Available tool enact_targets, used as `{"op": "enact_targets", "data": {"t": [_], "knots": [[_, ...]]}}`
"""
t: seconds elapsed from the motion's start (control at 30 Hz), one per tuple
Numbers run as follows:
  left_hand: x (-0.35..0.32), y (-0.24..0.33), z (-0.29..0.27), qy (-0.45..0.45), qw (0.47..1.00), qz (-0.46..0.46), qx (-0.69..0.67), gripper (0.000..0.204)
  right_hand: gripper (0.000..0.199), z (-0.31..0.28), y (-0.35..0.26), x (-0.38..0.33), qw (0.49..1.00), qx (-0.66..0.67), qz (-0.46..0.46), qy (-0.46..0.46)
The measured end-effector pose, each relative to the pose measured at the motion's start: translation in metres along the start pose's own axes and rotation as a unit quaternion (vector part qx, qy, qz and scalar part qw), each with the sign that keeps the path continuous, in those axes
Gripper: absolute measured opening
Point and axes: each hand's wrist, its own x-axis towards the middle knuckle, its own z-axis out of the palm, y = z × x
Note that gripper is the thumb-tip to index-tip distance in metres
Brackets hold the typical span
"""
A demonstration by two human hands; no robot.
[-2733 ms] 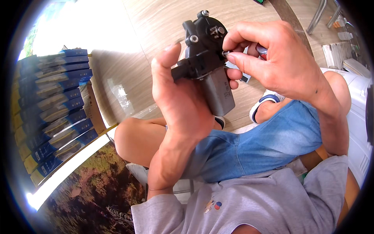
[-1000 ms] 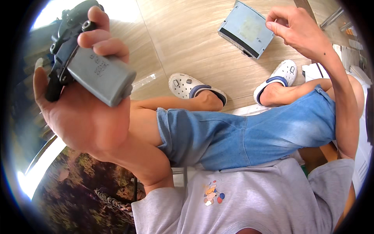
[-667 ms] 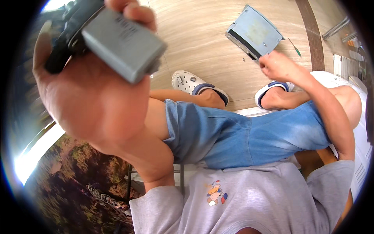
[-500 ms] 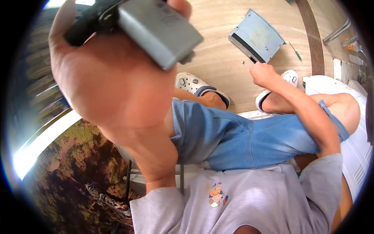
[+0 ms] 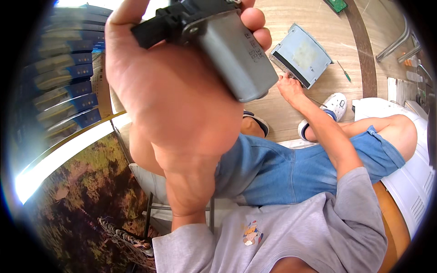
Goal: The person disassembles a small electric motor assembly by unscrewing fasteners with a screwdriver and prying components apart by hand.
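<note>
My left hand (image 5: pixel 177 95) is raised close to the view, palm up, with its fingers curled round a small electric motor. This motor (image 5: pixel 239 57) has a silver-grey metal can and a black plastic end with a connector. Farther off, my right hand (image 5: pixel 290 87) reaches down to the front edge of a flat silver metal box (image 5: pixel 302 52) lying on the floor. Its fingers are bent together at the near left corner of the box; what they pinch there, if anything, is too small to tell.
A screwdriver (image 5: pixel 346 73) with a green handle lies right of the box. A green circuit board (image 5: pixel 337 4) is at the top. Stacked blue boxes (image 5: pixel 68 82) stand at the left, a white plastic casing (image 5: pixel 387 113) at the right. My shoe (image 5: pixel 336 105) is near the box.
My left hand has moved right and slightly down with the motor. My right hand has shifted left along the box's front edge. The view has moved a little too.
</note>
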Motion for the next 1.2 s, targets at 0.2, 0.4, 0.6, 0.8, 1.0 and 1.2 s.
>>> {"op": "enact_targets", "data": {"t": [0.2,0.4,0.6,0.8,1.0,1.2], "knots": [[-0.001,0.0,-0.001,-0.003,1.0,0.002,0.001,0.066,0.018,0.005,-0.001,-0.004,0.999,0.02,-0.036,0.013],[0.004,0.0,-0.001,-0.007,1.0,0.002,0.007,0.064,0.024,-0.037,0.004,-0.007,0.977,0.202,-0.004,0.075],[0.012,-0.004,0.014,0.015,0.999,0.023,0.04,0.063,0.021,-0.138,0.064,0.003,0.968,0.196,0.111,0.111],[0.028,-0.023,0.035,0.124,0.991,0.042,0.028,0.049,0.021,-0.099,0.115,0.014,0.953,0.243,0.137,0.122],[0.03,-0.031,0.035,0.127,0.99,0.024,0.056,0.058,0.017,-0.102,0.143,0.021,0.942,0.268,0.127,0.158],[0.043,-0.054,0.036,0.112,0.991,-0.034,0.07,0.054,0.019,-0.303,0.215,-0.014,0.908,0.291,0.123,0.276]]}}
